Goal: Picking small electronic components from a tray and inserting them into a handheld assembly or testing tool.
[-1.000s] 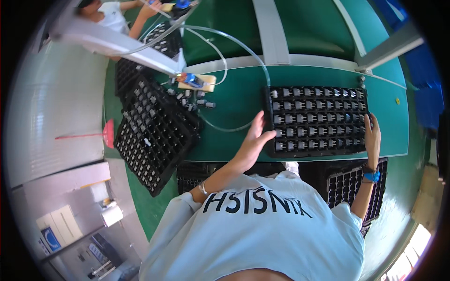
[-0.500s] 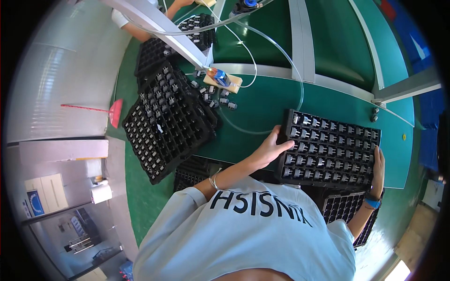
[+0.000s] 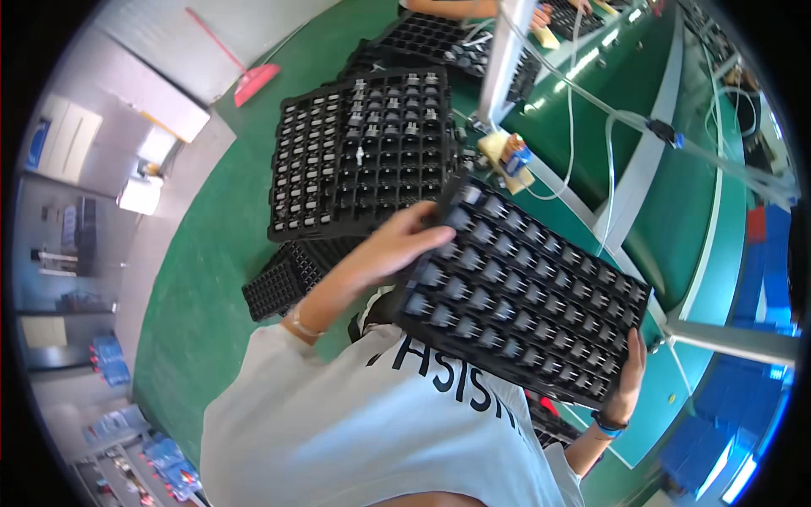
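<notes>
My left hand [image 3: 400, 242] grips the left end of a black plastic tray [image 3: 460, 346], its thumb over the rim. At the far right end, my right hand [image 3: 627, 378] holds the same tray. Rows of small grey parts with metal prongs [image 3: 528, 283] fill its pockets. The tray is tilted, its left end farther from me. Beyond my left hand lies another black tray [image 3: 367, 198], partly filled with similar parts. Past the held tray stands a small blue and orange device [image 3: 514, 156] on a yellowish block [image 3: 494, 150].
Under the second tray, more black trays [image 3: 274, 283] are stacked low. A grey metal post [image 3: 504, 63] and clear tubing [image 3: 568, 135] rise by the green worktable [image 3: 646, 194]. Another person's hand [image 3: 541, 15] is at the top. A red-pink broom [image 3: 255, 83] lies on the left.
My view has turned left. Both hands still hold the tray, which has moved left toward the other tray and is now slanted, its right end nearer me.
</notes>
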The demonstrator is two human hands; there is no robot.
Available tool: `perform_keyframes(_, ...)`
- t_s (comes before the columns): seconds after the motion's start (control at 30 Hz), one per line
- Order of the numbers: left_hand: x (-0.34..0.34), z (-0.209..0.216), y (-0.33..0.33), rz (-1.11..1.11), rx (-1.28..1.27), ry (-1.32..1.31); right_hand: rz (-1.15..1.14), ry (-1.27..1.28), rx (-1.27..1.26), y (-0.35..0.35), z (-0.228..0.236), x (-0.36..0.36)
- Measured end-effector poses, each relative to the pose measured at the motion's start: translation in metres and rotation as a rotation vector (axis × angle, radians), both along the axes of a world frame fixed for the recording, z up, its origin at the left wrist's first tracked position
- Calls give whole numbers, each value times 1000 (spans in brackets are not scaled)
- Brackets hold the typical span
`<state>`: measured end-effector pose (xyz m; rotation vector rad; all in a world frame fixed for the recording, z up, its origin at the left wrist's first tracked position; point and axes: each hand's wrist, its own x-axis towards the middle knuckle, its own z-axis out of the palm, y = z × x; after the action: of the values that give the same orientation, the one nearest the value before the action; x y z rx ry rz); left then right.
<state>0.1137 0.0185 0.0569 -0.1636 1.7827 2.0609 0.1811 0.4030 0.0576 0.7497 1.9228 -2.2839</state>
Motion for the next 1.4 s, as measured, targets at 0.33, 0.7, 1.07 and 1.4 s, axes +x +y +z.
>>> perform_keyframes(0.33,101,-2,-142,722,109,75,996,353,311,-206,21,-211)
perform_keyframes(0.7,62,-50,-60,814,433,-67,1608,897,1044,-421,-7,-426)
perform_keyframes(1.07,69,-62,-62,536,129,-170,893,1129,700,-383,4,-357)
perform_keyframes(1.4,38,-23,-64,259,-329,244,308,472,910,-132,-79,-210)
